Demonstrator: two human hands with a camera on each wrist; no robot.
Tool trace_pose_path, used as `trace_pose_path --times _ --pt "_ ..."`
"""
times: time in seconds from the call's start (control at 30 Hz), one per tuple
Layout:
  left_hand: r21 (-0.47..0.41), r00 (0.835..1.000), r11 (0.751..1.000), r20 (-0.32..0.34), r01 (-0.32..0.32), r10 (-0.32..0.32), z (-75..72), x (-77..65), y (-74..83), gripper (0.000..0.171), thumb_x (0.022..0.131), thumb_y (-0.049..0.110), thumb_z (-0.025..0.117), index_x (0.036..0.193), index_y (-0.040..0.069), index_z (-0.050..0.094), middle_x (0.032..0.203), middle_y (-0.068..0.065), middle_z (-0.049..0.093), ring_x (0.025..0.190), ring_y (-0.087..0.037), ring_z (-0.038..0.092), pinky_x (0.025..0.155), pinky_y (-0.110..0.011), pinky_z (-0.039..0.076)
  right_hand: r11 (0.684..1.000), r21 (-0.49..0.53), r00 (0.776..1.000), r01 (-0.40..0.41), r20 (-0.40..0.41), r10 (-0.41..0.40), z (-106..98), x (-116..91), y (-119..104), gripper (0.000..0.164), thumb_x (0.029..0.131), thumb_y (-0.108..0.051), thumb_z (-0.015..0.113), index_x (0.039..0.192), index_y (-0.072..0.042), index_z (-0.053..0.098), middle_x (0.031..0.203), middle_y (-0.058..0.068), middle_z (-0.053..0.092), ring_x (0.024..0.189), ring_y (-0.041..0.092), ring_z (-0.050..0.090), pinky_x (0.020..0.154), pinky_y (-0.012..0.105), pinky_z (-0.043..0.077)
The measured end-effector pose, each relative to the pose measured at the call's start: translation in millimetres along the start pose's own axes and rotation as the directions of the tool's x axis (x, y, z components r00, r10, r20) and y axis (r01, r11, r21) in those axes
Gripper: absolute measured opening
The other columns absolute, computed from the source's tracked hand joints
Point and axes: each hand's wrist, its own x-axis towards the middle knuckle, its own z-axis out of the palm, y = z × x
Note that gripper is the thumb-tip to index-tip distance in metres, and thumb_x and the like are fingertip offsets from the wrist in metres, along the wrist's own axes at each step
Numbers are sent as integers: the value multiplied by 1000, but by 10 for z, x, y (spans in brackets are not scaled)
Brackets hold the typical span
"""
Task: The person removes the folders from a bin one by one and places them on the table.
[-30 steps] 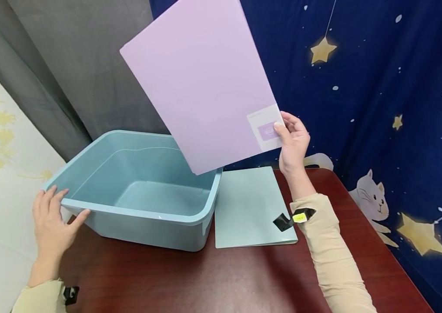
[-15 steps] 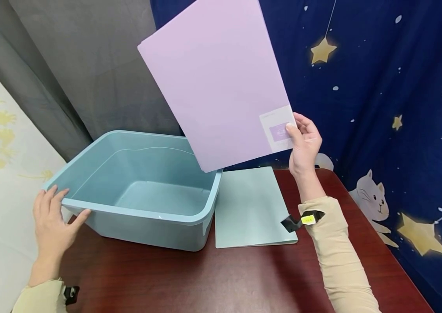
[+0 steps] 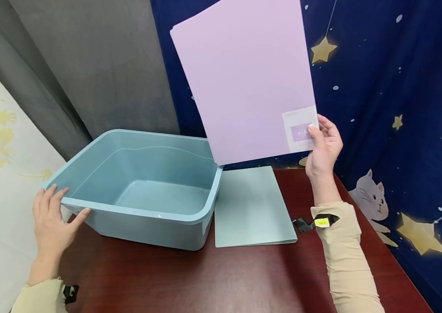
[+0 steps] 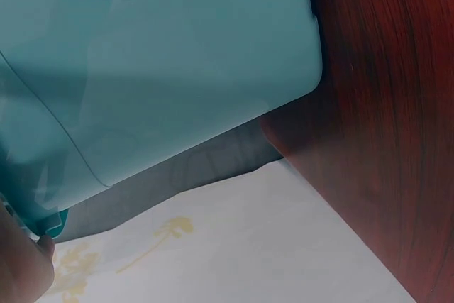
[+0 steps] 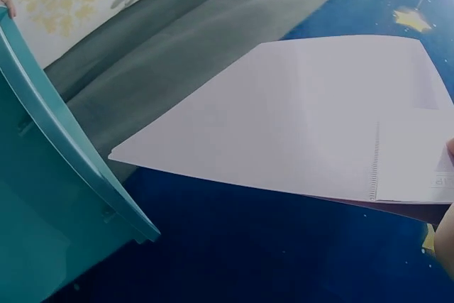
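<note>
A light purple folder (image 3: 248, 82) with a white label near its lower right corner is held up, its top cut off in the head view. My right hand (image 3: 324, 145) pinches its lower right edge, thumb on the label and fingers behind. To the left stands a blue-green plastic bin (image 3: 138, 213), with nothing visible inside. The folder's lower left corner overlaps the bin's right rim in the head view. At the bin's near left corner, my left hand (image 3: 54, 217) grips the rim, fingers over the edge and thumb against the front.
A pale green folder (image 3: 252, 208) lies flat on the dark red table (image 3: 240, 278), right beside the bin. Grey (image 3: 99, 65) and starry blue curtains (image 3: 366, 100) hang behind. A white patterned cloth (image 3: 5, 174) is at the left.
My right hand has moved right with the purple folder, which has turned more upright and now covers less of the bin. My left hand and the bin have stayed in place.
</note>
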Motion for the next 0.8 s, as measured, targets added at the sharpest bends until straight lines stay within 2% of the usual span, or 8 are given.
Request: trace_pose_path --times 0.33,0.8 --pt "8 1000 1000 -7 -14 14 -2 -8 -19 97 70 75 50 118 -9 49 132 -30 36 132 -42 18 109 -48 7 1000 4 998 4 -57 -4 -206 24 -97 24 78 16 54 96 4 64 87 14 60 81 21 56 65 25 46" --pt "11 1000 1000 -7 -6 6 -17 -17 -8 97 69 75 50 119 -9 48 133 -30 36 132 -41 17 109 -48 7 1000 -5 997 4 -83 -4 -482 2 -166 22 76 16 58 97 8 63 89 16 61 82 22 57 65 26 47"
